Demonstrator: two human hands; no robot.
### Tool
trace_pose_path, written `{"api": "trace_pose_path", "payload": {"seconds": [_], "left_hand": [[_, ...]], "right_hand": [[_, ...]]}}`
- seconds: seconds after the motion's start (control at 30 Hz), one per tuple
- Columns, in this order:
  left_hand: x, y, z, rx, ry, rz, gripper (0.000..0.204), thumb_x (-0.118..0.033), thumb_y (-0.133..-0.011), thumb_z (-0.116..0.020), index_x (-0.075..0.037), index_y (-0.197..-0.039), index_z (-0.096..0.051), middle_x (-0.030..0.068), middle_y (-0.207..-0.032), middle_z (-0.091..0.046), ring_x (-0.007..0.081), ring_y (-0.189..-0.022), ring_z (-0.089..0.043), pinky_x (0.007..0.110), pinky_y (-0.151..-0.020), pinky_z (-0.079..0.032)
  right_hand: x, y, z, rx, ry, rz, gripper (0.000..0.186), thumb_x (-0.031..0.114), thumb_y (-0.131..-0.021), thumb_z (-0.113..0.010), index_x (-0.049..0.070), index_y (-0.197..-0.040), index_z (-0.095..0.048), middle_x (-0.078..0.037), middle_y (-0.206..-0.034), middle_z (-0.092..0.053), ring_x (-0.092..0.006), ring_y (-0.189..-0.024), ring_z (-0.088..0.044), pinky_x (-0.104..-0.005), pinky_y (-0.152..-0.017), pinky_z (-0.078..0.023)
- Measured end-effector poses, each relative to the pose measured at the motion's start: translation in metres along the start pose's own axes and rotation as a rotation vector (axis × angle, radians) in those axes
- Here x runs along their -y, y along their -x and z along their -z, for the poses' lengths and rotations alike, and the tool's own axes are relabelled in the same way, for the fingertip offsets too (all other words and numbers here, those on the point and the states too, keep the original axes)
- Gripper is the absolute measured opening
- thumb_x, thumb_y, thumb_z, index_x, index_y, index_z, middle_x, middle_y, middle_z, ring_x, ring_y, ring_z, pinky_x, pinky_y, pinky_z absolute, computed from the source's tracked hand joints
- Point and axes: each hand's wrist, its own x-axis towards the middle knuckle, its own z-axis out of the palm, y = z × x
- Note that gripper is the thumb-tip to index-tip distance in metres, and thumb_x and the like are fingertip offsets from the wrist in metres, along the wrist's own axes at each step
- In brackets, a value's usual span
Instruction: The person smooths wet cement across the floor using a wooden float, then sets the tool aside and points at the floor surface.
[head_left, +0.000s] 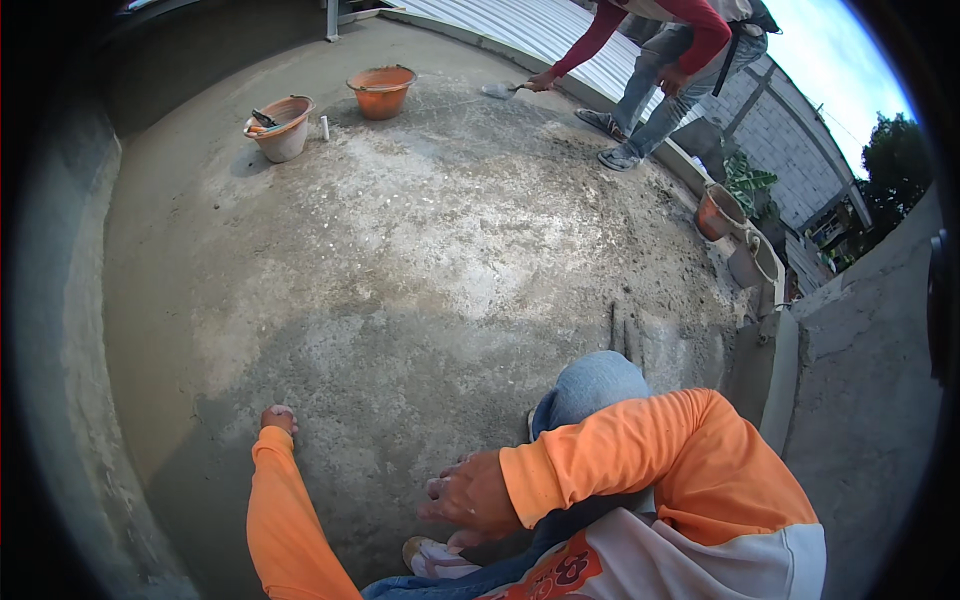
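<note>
My left hand [280, 418], at the end of an orange sleeve, is closed close to the concrete floor [370, 390] on the left. Whatever it may hold is hidden behind the fingers. Nearer to me, my right hand [475, 500] hangs over the floor in front of my body. Its fingers are loosely bent and apart, with nothing visible in them. A slipper on my foot [440, 558] shows just below that hand, and my bent knee [598, 385] in blue denim rises beyond the right forearm.
A whitish bucket [282, 135] with tools and an orange bucket [382, 97] stand far off, a short white pipe [325, 128] beside them. A co-worker's hand [541, 81] holds a trowel [502, 90] on the floor. More buckets [720, 212] line the right edge. A wall [65, 300] bounds the left.
</note>
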Motion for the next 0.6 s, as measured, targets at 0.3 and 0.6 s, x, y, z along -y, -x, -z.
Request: {"api": "trace_pose_path", "payload": {"seconds": [0.3,0.6], "left_hand": [[0.001,-0.004,0.001,0.013,0.006,0.033,0.014,-0.017,-0.086,-0.05,-0.01,-0.089,-0.061,0.004,-0.075,-0.064,0.0158,-0.054,-0.058,0.032,-0.046,-0.046],[0.005,-0.011,0.0,0.005,-0.014,0.031,0.013,-0.017,-0.086,-0.05,-0.01,-0.089,-0.061,0.0034,-0.074,-0.063,0.0159,-0.054,-0.058,0.033,-0.046,-0.045]], "right_hand": [[0.0,0.0,0.0,-0.001,0.004,0.012,0.053,0.036,-0.084,-0.056,0.001,-0.122,-0.044,-0.022,-0.11,-0.054,-0.0378,-0.104,-0.054,-0.046,-0.087,-0.046],[0.0,0.001,0.001,0.002,0.015,0.017,0.052,0.035,-0.084,-0.056,0.001,-0.122,-0.044,-0.021,-0.11,-0.055,-0.0375,-0.104,-0.055,-0.0452,-0.088,-0.046]]}}
